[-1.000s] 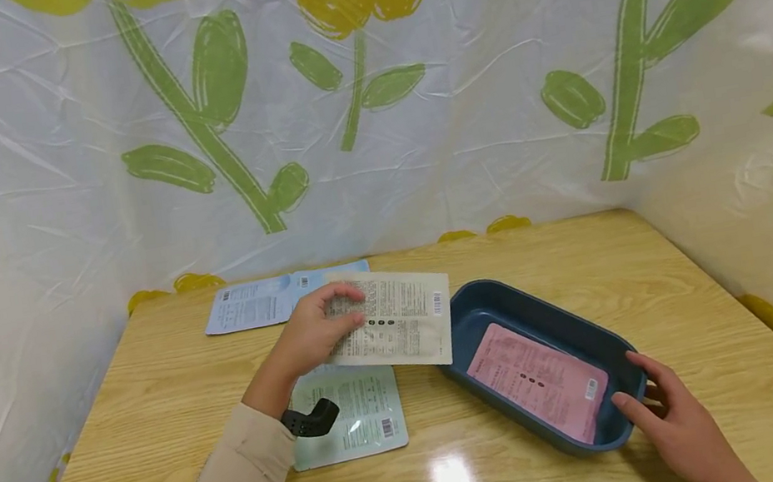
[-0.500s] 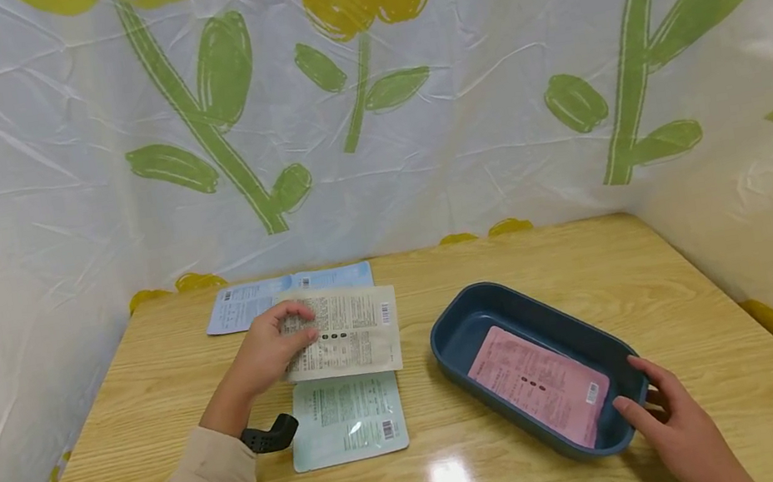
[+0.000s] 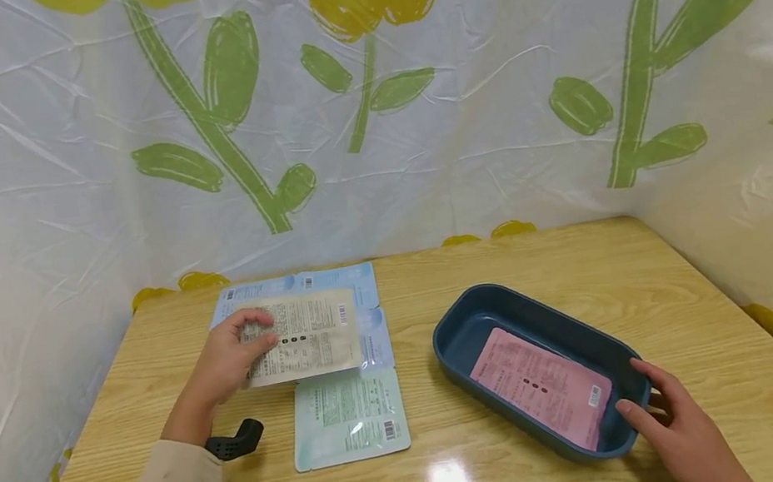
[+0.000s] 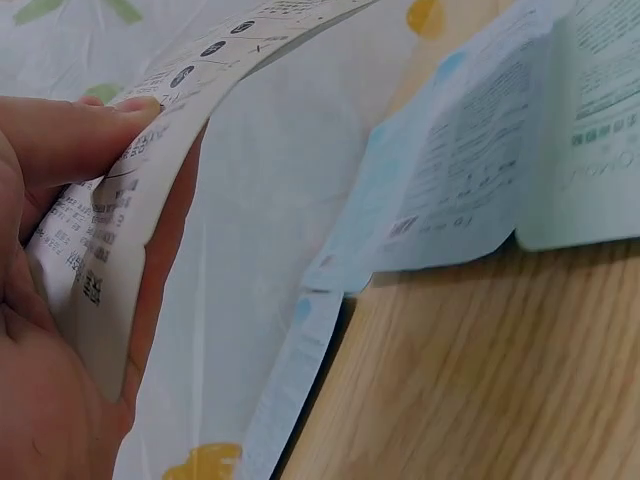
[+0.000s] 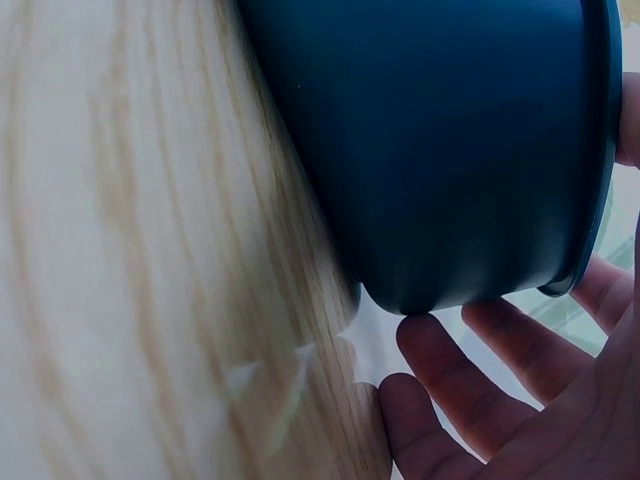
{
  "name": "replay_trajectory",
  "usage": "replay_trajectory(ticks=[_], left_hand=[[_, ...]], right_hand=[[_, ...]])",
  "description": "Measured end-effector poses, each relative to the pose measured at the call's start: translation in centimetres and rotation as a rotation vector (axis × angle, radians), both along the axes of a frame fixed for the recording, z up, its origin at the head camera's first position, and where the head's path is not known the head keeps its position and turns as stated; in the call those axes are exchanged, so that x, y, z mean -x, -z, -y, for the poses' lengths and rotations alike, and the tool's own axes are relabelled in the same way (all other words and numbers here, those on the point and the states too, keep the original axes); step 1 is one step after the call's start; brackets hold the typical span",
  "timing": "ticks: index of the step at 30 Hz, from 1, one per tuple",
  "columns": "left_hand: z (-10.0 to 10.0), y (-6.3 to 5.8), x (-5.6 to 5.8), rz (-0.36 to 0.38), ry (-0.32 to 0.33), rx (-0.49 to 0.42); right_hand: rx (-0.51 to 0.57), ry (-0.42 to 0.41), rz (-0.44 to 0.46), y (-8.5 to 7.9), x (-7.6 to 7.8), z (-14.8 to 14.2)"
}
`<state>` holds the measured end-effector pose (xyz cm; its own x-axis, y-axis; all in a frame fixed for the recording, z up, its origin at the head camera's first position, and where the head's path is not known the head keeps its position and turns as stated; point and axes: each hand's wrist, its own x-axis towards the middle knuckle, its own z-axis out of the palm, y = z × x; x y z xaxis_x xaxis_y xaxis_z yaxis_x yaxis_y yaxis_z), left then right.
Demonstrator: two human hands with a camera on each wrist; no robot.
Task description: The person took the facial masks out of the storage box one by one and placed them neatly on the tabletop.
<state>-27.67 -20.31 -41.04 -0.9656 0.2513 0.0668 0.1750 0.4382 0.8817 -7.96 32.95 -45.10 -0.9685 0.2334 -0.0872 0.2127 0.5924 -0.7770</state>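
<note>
My left hand (image 3: 223,361) pinches a beige sheet mask packet (image 3: 317,332) by its left end, thumb on the printed face and fingers behind. In the left wrist view the packet (image 4: 115,250) bows slightly and is held above the table. It overlaps light blue packets (image 3: 374,336) in the head view, and a pale green packet (image 3: 352,428) lies just nearer. At the right, my right hand (image 3: 681,426) holds the end of a dark blue plastic bin (image 3: 471,322), thumb at the rim and fingertips against the outer wall (image 5: 440,150). Inside the bin lies a pink packet (image 3: 542,389).
The wooden table (image 3: 465,448) ends at the back against a white flower-printed cloth (image 3: 462,145), which also hangs at both sides. More blue packets (image 3: 335,278) lie along the far left edge of the table.
My left hand has carried the beige packet leftward, from beside the bin's left end to over the blue packets. The right hand and bin keep their place.
</note>
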Motion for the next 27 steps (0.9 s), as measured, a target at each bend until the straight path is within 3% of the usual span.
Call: replay_trajectory(ticks=[4, 9, 16, 27], left_hand=[[1.1, -0.2, 0.2, -0.008, -0.013, -0.012], [2.7, -0.1, 0.3, 0.034, -0.018, -0.045], [5.3, 0.7, 0.8, 0.064, -0.013, -0.042], [8.6, 1.0, 1.0, 0.114, -0.001, 0.05]], right_hand=[[0.003, 0.003, -0.008, 0.1, 0.0, 0.1], [0.004, 0.006, 0.016, 0.1, 0.0, 0.0], [0.009, 0.004, 0.017, 0.0, 0.0, 0.0], [-0.001, 0.009, 0.029, -0.1, 0.1, 0.0]])
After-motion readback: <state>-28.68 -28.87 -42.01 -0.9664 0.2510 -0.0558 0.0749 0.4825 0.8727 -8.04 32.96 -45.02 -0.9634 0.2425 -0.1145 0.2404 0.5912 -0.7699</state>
